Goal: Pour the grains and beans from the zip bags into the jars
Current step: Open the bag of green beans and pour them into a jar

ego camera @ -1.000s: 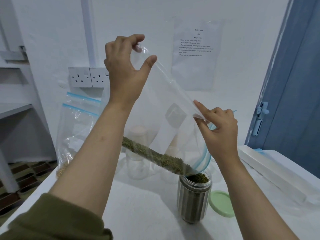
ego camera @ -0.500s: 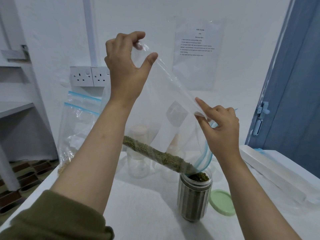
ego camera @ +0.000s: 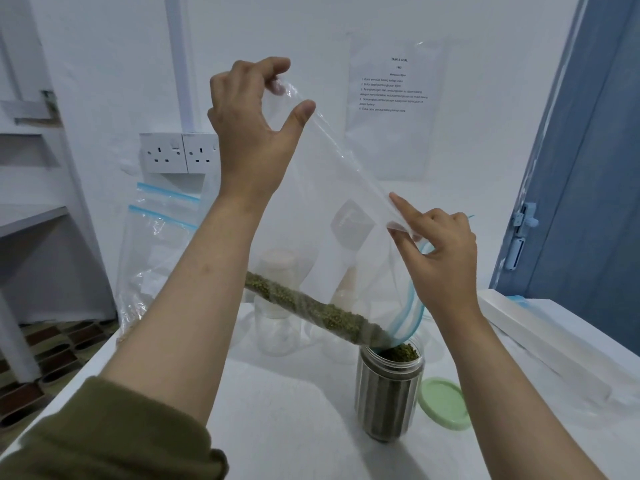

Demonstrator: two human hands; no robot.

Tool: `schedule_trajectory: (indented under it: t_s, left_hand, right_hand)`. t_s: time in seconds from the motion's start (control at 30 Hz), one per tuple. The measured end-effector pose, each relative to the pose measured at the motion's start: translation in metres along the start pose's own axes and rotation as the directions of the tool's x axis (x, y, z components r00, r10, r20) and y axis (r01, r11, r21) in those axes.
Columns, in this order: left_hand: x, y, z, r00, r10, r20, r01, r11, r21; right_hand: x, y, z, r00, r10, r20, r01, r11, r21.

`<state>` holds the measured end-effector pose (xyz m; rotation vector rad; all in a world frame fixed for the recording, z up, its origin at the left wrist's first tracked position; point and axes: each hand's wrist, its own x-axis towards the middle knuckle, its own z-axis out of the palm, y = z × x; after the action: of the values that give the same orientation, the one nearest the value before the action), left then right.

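Note:
A clear zip bag (ego camera: 346,209) is tilted, its blue-edged mouth (ego camera: 408,317) over a clear jar (ego camera: 388,396) on the white table. Green beans (ego camera: 311,306) lie in a band along the bag's lower edge and slide into the jar, which is full of them almost to the rim. My left hand (ego camera: 252,129) pinches the bag's raised bottom corner high up. My right hand (ego camera: 440,254) pinches the bag's upper edge close to the mouth, above the jar.
The jar's green lid (ego camera: 445,401) lies on the table right of it. Empty clear jars (ego camera: 277,327) stand behind the bag. Two more zip bags (ego camera: 152,251) lean at the table's back left. A white box (ego camera: 540,337) lies along the right. Wall sockets (ego camera: 176,152) sit behind.
The band of beans in the bag has slipped a little lower toward the jar. Both hands hold nearly the same places; the bag stays tilted.

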<state>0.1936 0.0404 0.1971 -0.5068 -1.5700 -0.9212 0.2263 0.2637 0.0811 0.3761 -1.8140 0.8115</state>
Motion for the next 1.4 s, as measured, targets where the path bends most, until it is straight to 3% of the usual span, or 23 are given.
schedule_trajectory:
  t_s: [1.4]
  left_hand:
    - [0.0042,0.0038,-0.0031,0.999,0.038,-0.032,-0.038,0.999,0.013]
  right_hand:
    - [0.0002,-0.0046,0.0037,0.999,-0.006,-0.035,0.005,1.0,-0.009]
